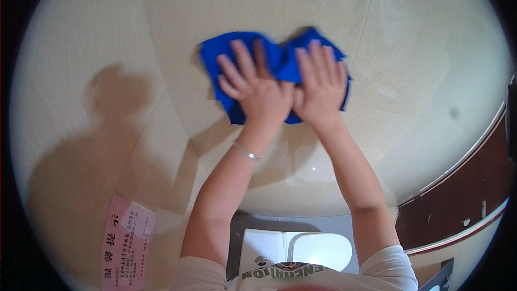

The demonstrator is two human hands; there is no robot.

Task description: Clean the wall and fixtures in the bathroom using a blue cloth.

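A blue cloth (210, 64) lies spread and creased against the beige tiled wall (258, 4). My left hand (258, 89) presses flat on the cloth's left half, its fingers spread apart; a silvery bracelet (247, 151) circles that wrist. On the right half rests my right hand (321, 85), palm down, with the fingers nearly together. The two hands are side by side, thumbs close to each other. Both are slightly blurred, and neither is closed around the cloth. The cloth's middle bottom part is partly hidden by the hands.
Below my arms stands a white toilet with its lid (323, 250) down and a round flush button (261, 260) on the tank. A pink notice (127, 242) bearing writing is on the wall at lower left. A dark reddish-brown door (456, 206) is at lower right.
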